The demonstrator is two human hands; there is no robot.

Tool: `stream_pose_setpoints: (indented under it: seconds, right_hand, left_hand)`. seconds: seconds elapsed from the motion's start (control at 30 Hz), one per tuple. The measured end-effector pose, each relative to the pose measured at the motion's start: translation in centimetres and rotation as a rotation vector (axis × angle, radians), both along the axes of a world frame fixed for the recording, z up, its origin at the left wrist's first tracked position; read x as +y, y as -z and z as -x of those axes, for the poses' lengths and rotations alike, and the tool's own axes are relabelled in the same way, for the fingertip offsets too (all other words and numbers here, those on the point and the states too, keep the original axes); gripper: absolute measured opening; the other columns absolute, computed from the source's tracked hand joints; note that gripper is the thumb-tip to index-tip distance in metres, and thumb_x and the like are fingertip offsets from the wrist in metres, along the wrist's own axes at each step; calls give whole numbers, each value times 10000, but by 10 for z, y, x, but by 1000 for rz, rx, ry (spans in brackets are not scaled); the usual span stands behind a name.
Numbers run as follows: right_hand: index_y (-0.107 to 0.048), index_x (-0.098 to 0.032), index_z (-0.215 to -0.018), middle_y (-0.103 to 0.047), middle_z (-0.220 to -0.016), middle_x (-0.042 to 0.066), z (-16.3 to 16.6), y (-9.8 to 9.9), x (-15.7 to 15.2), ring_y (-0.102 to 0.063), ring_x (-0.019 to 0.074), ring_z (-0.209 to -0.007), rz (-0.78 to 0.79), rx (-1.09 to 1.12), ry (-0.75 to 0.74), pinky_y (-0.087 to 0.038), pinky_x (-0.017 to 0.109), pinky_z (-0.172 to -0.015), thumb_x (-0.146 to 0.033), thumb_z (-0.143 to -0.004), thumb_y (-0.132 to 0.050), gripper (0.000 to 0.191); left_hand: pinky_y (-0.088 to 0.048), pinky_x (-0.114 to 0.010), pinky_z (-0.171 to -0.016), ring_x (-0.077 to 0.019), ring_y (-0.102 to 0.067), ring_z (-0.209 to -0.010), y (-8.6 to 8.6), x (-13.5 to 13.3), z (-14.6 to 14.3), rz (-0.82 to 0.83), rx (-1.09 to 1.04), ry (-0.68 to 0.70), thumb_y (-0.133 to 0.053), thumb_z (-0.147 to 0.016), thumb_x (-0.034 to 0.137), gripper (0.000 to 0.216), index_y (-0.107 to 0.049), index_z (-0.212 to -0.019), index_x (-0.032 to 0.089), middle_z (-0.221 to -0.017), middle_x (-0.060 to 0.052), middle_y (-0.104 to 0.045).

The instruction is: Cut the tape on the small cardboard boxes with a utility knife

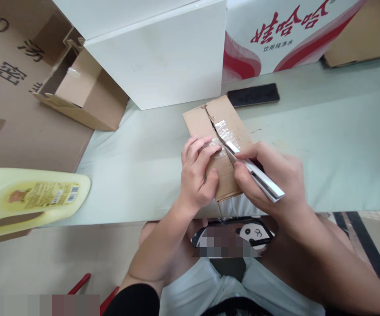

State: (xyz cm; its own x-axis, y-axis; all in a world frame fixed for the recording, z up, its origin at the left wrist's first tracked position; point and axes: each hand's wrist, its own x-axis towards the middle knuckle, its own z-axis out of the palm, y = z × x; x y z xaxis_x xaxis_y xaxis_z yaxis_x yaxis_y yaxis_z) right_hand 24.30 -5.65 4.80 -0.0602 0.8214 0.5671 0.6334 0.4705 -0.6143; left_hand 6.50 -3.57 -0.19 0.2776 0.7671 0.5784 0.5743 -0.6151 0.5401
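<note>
A small cardboard box [224, 109] lies on the cloth-covered table, with a ragged gap along its top seam and clear tape [223, 130] across it. My left hand [199, 169] rests on the box's top, left of the seam, fingers spread and pressing on it. In my right hand [272, 175] is a slim white utility knife [265, 180], gripped between thumb and fingers. Its tip meets the seam close to my left fingertips; the blade itself is hard to make out.
A black phone [253, 95] lies behind the box. White panels [163, 61] and a red-and-white carton [275, 39] stand at the back. An open cardboard box [94, 92] is at left, with a yellow jug [38, 197] nearer. The table's front edge [117, 221] runs below my hands.
</note>
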Motion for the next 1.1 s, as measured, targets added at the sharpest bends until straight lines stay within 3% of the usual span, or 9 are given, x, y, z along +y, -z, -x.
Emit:
stream_pose_setpoints:
  seconds: [0.27, 0.43, 0.97, 1.1]
  right_hand:
    - [-564, -217, -780, -625, -621, -58, 0, -2, 0, -497, 65, -478, -51, 19, -2, -371, 200, -478, -197, -828, -611, 70]
    - [-583, -217, -808, -669, -657, -43, 0, -1, 0, -541, 83, -508, -41, -3, 9, -397, 214, -501, -172, -822, -593, 49]
    - [-522, -241, -777, -572, -600, -59, -3, -1, -3, -484, 89, -483, -95, 56, -19, -357, 237, -467, -135, -764, -589, 126]
    - [-525, -233, -779, -586, -628, -55, -2, -1, -2, -495, 86, -509, -47, 40, -23, -377, 230, -492, -140, -784, -576, 106]
  left_hand:
    - [-328, -555, -1272, -289, -553, -1363, 1, 1, 0, -13, 35, -21, -344, -1051, 494, 414, -596, -1293, 273, -1404, -105, -620]
    - [-318, -553, -1277, -289, -548, -1368, 0, 0, 1, -8, 39, -21, -348, -1050, 496, 417, -598, -1294, 268, -1406, -108, -620]
    - [-317, -546, -1279, -283, -553, -1353, 1, 1, 0, -8, 35, -28, -339, -1054, 505, 426, -610, -1279, 264, -1395, -108, -625]
    - [-310, -518, -1284, -273, -548, -1358, 1, 1, -1, -13, 1, -12, -353, -1060, 494, 422, -623, -1267, 245, -1381, -119, -626]
